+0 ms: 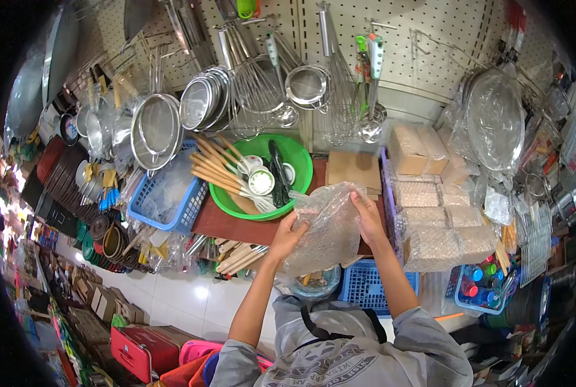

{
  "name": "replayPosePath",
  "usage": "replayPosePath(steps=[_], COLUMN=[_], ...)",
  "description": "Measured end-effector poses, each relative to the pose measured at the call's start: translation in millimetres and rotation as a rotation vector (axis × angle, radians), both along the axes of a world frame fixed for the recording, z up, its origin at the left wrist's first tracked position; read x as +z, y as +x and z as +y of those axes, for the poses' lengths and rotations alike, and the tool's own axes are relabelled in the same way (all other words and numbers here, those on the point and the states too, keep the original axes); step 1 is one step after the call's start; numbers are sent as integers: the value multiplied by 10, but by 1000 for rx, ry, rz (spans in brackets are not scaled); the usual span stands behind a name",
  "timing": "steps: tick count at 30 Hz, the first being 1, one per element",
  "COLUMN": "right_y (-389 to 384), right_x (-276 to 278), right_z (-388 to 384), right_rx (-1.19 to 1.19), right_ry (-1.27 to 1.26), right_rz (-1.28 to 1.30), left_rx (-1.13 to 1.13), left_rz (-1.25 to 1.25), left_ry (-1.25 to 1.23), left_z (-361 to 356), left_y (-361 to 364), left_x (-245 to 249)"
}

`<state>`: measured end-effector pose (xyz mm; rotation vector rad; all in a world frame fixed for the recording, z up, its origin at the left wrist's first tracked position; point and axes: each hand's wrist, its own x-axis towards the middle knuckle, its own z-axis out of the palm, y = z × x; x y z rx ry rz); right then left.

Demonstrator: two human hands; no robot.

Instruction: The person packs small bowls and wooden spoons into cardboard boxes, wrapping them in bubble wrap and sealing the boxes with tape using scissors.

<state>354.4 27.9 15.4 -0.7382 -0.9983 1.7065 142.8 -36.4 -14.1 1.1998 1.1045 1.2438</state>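
Observation:
A clear sheet of bubble wrap (327,235) is stretched between my two hands in front of my body. My left hand (288,238) pinches its left edge, with the thumb across the plastic. At the upper right corner, my right hand (367,218) grips the wrap between thumb and fingers. Just behind the sheet stands a green basin (304,169) with wooden-handled utensils (218,169) and a round white-and-green item (261,182). Flat brown cardboard (354,171) lies beyond my right hand.
Bubble-wrapped boxes (430,248) are stacked at the right. A blue basket (165,222) stands left of the basin. Strainers (156,129) and whisks (252,84) hang from the pegboard (423,64). Below the shelf are another blue basket (365,284) and a red case (132,353).

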Motion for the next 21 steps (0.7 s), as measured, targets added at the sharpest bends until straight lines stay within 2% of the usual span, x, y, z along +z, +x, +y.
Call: replayPosePath(steps=[4,7,10,13,16,21], right_y=[148,294,276,230,231,156], right_x=[-127,-134,20,162,20,-102], right_z=[46,96,51,49,163,206], right_rx=[4,71,37,27,105,-1], right_ry=[14,-140,-183,-327,-160,-47], right_rz=[-9,74,-46,-36,-195,-141], left_rx=[15,30,41,55,9,17], left_rz=[-62,-12,49,70,118,92], left_ry=[-55,-24,-83,-114,-48,-95], left_z=[51,80,89,62,106,110], left_y=[89,129,198,255,221,151], left_x=[-33,-10,85,208,107,18])
